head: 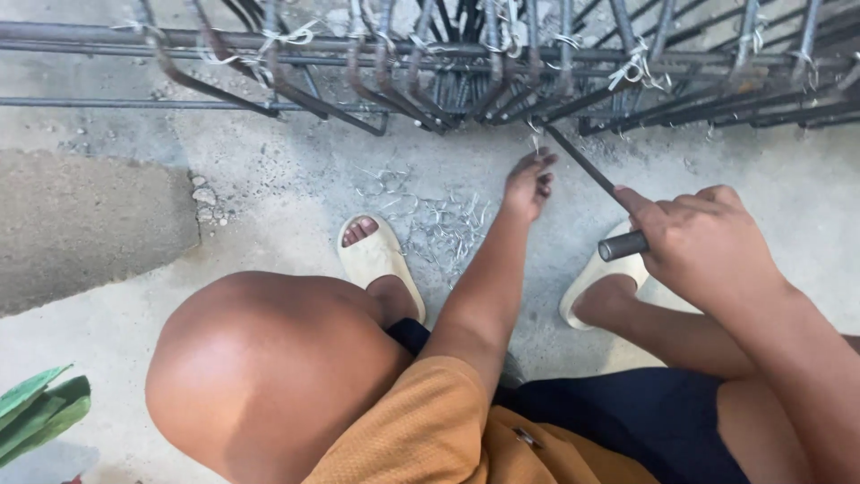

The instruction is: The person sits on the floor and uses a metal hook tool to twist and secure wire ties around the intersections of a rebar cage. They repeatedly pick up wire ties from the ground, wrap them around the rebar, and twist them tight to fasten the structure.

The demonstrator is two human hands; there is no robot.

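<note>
My right hand point(699, 237) grips the dark handle of a thin metal hook tool point(591, 175), whose tip points up toward the rebar cage point(466, 72). My left hand point(528, 184) reaches down over the concrete just below the cage, fingers pinched together on a short piece of tie wire. Loose wire pieces point(448, 220) lie scattered on the ground between my feet. The rebar cage runs across the top of the view, with white wire ties knotted at its joints.
I am squatting; my left knee point(260, 358) fills the lower middle. My feet in cream slippers point(381, 260) rest on the concrete floor. A darker rough slab point(81, 224) lies at left and green leaves point(40, 412) at lower left.
</note>
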